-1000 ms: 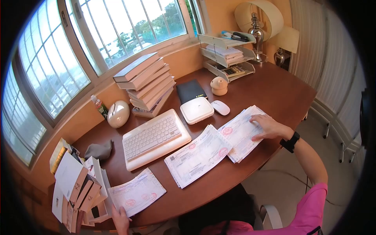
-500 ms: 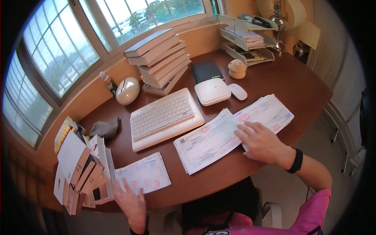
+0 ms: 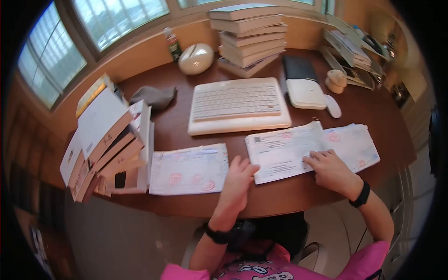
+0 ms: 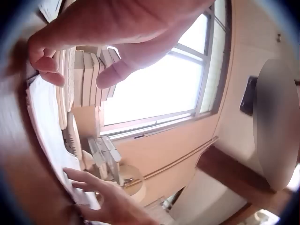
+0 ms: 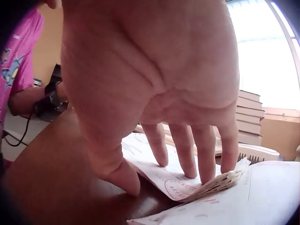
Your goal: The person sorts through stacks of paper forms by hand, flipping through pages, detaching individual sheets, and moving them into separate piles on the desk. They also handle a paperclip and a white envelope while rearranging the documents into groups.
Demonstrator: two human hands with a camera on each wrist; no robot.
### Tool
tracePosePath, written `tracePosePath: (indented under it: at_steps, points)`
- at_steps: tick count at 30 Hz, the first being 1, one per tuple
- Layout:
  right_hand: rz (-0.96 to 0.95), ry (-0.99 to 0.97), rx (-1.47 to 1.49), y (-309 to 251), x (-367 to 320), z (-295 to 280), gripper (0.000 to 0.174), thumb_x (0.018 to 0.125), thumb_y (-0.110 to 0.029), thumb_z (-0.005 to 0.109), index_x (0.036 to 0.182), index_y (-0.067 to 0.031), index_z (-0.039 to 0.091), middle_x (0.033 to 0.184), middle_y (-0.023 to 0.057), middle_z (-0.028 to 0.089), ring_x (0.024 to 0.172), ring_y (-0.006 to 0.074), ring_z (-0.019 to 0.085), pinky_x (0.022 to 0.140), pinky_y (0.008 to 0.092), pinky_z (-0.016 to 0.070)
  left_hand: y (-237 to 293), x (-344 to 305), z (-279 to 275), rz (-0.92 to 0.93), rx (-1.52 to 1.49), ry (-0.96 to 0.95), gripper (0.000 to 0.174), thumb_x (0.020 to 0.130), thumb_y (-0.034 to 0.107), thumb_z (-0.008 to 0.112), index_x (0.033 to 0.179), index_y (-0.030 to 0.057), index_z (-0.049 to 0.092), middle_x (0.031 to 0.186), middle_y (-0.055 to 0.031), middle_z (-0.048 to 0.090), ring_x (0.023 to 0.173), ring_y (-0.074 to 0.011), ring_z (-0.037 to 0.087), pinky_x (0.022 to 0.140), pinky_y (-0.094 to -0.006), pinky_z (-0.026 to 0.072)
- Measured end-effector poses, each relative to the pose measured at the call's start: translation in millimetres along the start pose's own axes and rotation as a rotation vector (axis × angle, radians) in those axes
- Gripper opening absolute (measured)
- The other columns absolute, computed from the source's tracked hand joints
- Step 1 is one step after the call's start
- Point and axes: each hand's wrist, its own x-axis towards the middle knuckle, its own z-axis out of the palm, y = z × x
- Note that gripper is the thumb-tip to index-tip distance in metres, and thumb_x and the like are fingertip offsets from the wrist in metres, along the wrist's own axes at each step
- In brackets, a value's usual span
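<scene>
Three stacks of printed papers with red stamps lie on the brown desk. My left hand is at the left edge of the middle stack, between it and the left stack; its fingers are loosely bent and hold nothing. My right hand rests on the right end of the middle stack, where this overlaps the right stack. In the right wrist view the fingertips touch the top sheet, and the thumb is beside the papers. The left wrist view shows the left hand above the desk.
Behind the papers are a white keyboard, a white box and a mouse. Books lean at the left; another pile of books stands at the back, with a tray rack to its right.
My left hand has moved right, from the left stack to the middle stack's left edge. My right hand has gone from the right stack to the middle stack's right end. The head view has turned left.
</scene>
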Motion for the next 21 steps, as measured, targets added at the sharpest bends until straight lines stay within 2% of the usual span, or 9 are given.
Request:
tracePosePath:
  at_steps: [4,8,10,11,13,14,15,17,21]
  points:
    - [-0.025,0.058,0.002,2,7,-1,0.047,0.073,0.000,0.062,0.120,-0.0043,0.059,0.121,0.0183,0.061,0.107,0.0316,0.061,0.092,0.0415,0.0443,-12,19,8,0.027,0.245,-0.069,0.065,0.090,0.020,0.064,0.143,-0.0071,0.037,0.120,-0.0143,0.058,0.106,-0.0176,0.056,0.099,-0.0343,0.0406]
    - [0.023,0.034,0.072,-1,5,-8,0.052,0.070,0.001,0.065,0.121,-0.0041,0.060,0.125,0.0184,0.060,0.110,0.0312,0.059,0.095,0.0414,0.0433,-12,17,7,-0.016,0.458,-0.229,0.060,0.088,0.022,0.065,0.136,-0.0060,0.043,0.122,-0.0192,0.055,0.108,-0.0249,0.054,0.102,-0.0374,0.0396]
    - [0.025,0.050,0.065,-2,4,-6,0.052,0.070,0.001,0.065,0.121,-0.0043,0.060,0.125,0.0182,0.060,0.111,0.0310,0.059,0.096,0.0411,0.0432,-34,16,16,0.207,0.959,0.122,0.062,0.085,0.023,0.067,0.135,-0.0053,0.041,0.128,-0.0264,0.049,0.116,-0.0341,0.049,0.104,-0.0405,0.0383]
    - [0.037,0.062,0.066,-3,2,-4,0.052,0.070,0.001,0.065,0.121,-0.0046,0.060,0.126,0.0180,0.059,0.111,0.0309,0.059,0.096,0.0408,0.0430,-39,15,16,0.206,0.955,0.120,0.062,0.085,0.023,0.067,0.135,-0.0053,0.041,0.128,-0.0264,0.049,0.116,-0.0341,0.049,0.104,-0.0405,0.0383]
    - [0.031,0.082,0.064,-3,2,-4,0.052,0.069,0.002,0.066,0.121,-0.0048,0.060,0.126,0.0180,0.059,0.111,0.0308,0.059,0.096,0.0410,0.0428,-46,13,19,0.422,1.054,0.227,0.069,0.085,0.026,0.066,0.138,-0.0056,0.035,0.132,-0.0305,0.043,0.124,-0.0416,0.042,0.106,-0.0443,0.0366]
    - [0.021,0.105,0.065,-3,1,-4,0.052,0.069,0.002,0.066,0.121,-0.0051,0.060,0.125,0.0181,0.059,0.111,0.0306,0.059,0.097,0.0411,0.0426,-54,15,21,0.496,1.118,0.284,0.066,0.087,0.023,0.064,0.138,-0.0053,0.034,0.133,-0.0302,0.047,0.117,-0.0384,0.049,0.105,-0.0429,0.0383]
    - [0.029,0.105,0.063,-3,-1,-4,0.052,0.069,0.002,0.066,0.121,-0.0051,0.060,0.125,0.0181,0.059,0.111,0.0306,0.059,0.097,0.0411,0.0426,-48,12,24,0.499,1.118,0.277,0.066,0.087,0.023,0.064,0.138,-0.0053,0.034,0.133,-0.0302,0.047,0.117,-0.0384,0.049,0.105,-0.0429,0.0383]
    - [0.038,0.101,0.071,-4,1,-3,0.052,0.069,0.002,0.065,0.121,-0.0053,0.060,0.125,0.0184,0.059,0.110,0.0311,0.059,0.097,0.0419,0.0423,-28,2,28,0.413,0.592,0.095,0.066,0.088,0.018,0.064,0.140,-0.0065,0.031,0.136,-0.0299,0.049,0.116,-0.0364,0.055,0.105,-0.0402,0.0407]
    - [0.058,0.075,0.090,-6,3,-4,0.052,0.069,0.003,0.064,0.120,-0.0060,0.061,0.125,0.0189,0.060,0.111,0.0316,0.059,0.099,0.0427,0.0416,-36,16,26,0.331,0.396,0.137,0.065,0.089,0.015,0.063,0.141,-0.0072,0.031,0.137,-0.0286,0.051,0.117,-0.0351,0.059,0.103,-0.0378,0.0432]
